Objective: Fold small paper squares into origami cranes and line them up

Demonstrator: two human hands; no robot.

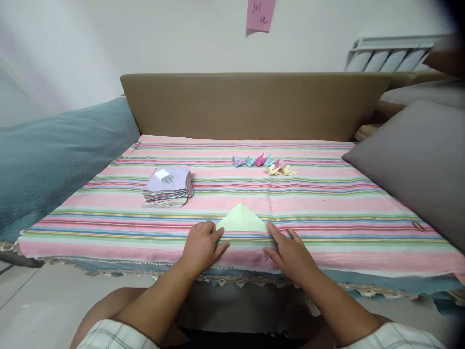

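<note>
A pale green sheet of paper point(240, 220), folded into a triangle, lies on the striped cloth with its peak pointing away from me. My left hand point(203, 246) rests at its left corner, the index fingertip touching the paper and the thumb apart below it. At the right corner, my right hand point(291, 253) lies with fingers spread, its index fingertip against the paper and its thumb on the cloth. Neither hand visibly pinches the sheet. Beyond it sits a row of small folded paper figures point(260, 160) in purple, blue, pink and yellow.
A stack of coloured square paper point(170, 186) stands to the left with a white plug adapter point(163, 175) on top. The striped cloth point(308, 203) ends at a lace-trimmed front edge. A grey cushion point(417, 160) leans at right; a blue-green armrest point(65, 145) borders the left.
</note>
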